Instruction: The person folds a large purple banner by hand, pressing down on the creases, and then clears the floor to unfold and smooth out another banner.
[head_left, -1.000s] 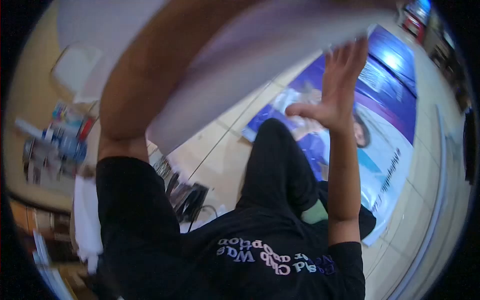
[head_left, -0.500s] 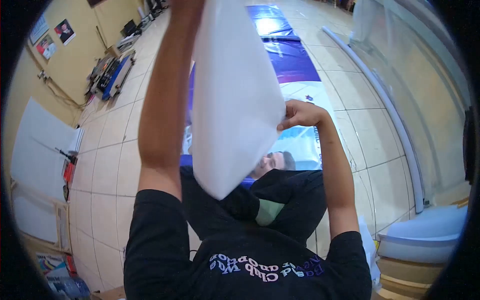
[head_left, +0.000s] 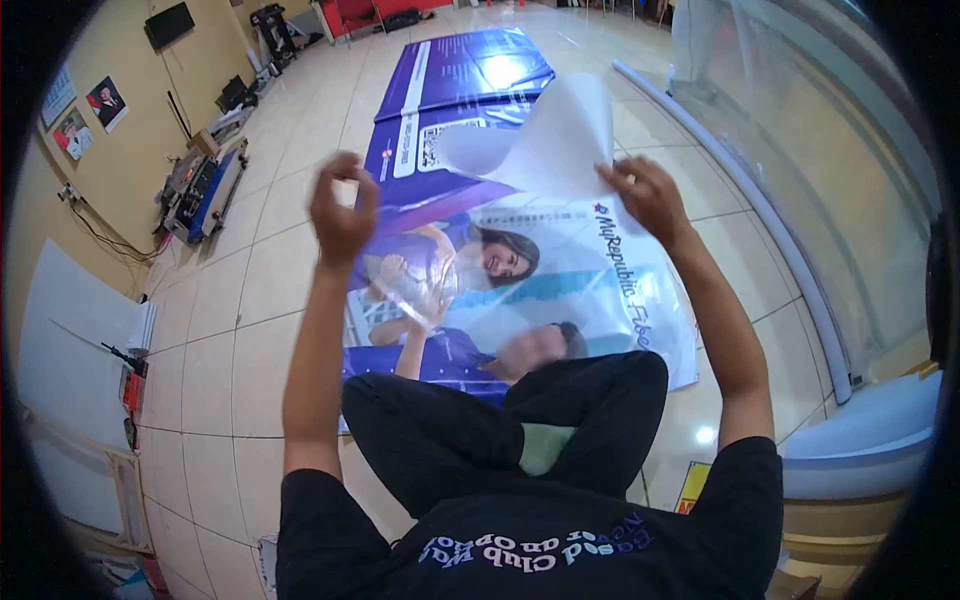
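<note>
A printed purple and white banner (head_left: pixel 480 235) lies on the floor before my crossed legs, showing pictured people and lettering. Over its middle right, a white sheet (head_left: pixel 565 135) stands up in a loose curl, hiding part of the print. My right hand (head_left: pixel 648 195) pinches this sheet's lower right edge between thumb and fingers. Above the banner's left edge, my left hand (head_left: pixel 343 212) is raised with bent fingers, thumb apart, and nothing visible in it; it is slightly blurred.
A long pale tube (head_left: pixel 740 190) runs along the floor at right, beside a translucent sheet-covered structure (head_left: pixel 790 130). At left stand a blue-and-black machine (head_left: pixel 205 195) and white boards (head_left: pixel 75 330). A pale blue roll (head_left: pixel 860 440) rests at lower right.
The white sheet, earlier lifted high in front of me, has dropped forward onto the banner, uncovering its print. My left hand came down from above and is off the sheet; my right hand shifted slightly right.
</note>
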